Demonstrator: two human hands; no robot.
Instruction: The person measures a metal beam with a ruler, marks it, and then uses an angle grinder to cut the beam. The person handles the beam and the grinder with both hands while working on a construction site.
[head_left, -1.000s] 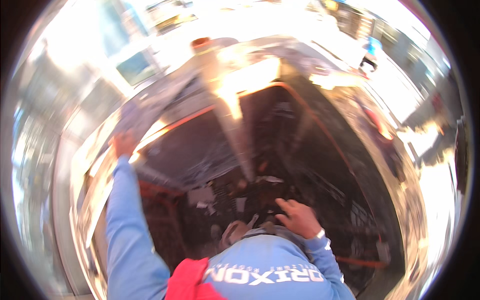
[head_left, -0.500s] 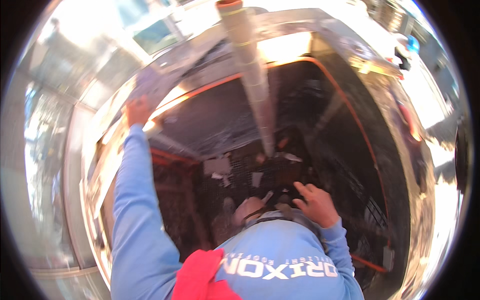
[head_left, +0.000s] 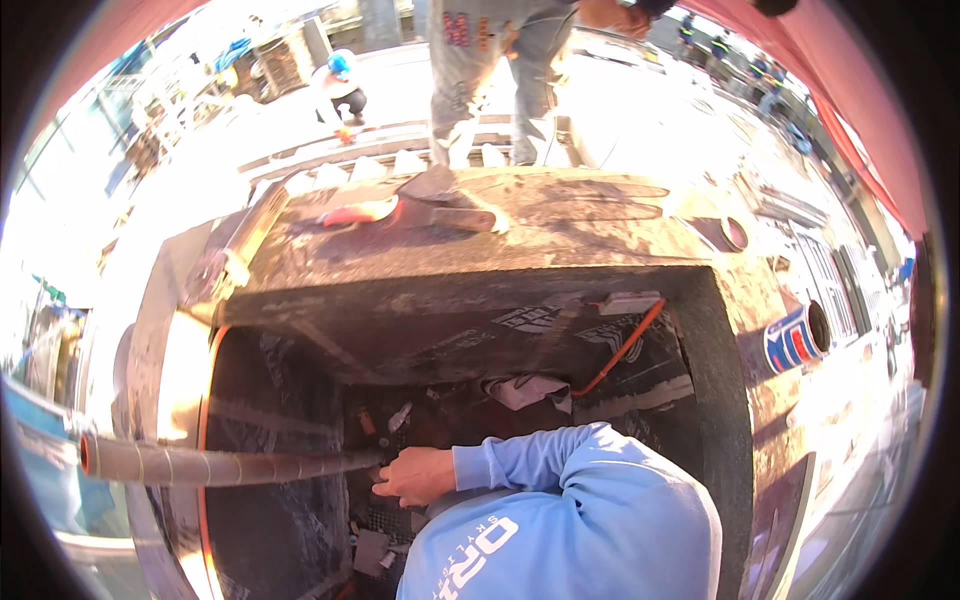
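Note:
My right hand [head_left: 415, 476] reaches out from a blue sleeve inside a dark box-shaped opening. Its fingers are partly bent, with the fingertips apart, and nothing shows in them. Just beyond the fingertips, in the picture, is the lower end of a long brown tube [head_left: 230, 467]. Whether hand and tube touch, I cannot tell. The tube leans out over the left rim, its orange end outermost. Neither my left hand nor its arm is in view. Below my right hand, scraps [head_left: 371, 550] lie on the dark gridded floor.
On the sunlit ledge [head_left: 590, 215] lie an orange-handled tool [head_left: 362, 213], a small block [head_left: 465, 218] and a yellow bar [head_left: 255, 235]. A printed cylinder [head_left: 797, 337] sits at right. Orange conduit [head_left: 622, 347] crosses the inner wall. A person in jeans [head_left: 490, 80] stands beyond; another [head_left: 342, 95] crouches.
The view has swung right, so the tube now lies at the left instead of the top. My left hand, earlier on the rim, has left the picture; my right hand's fingers point left.

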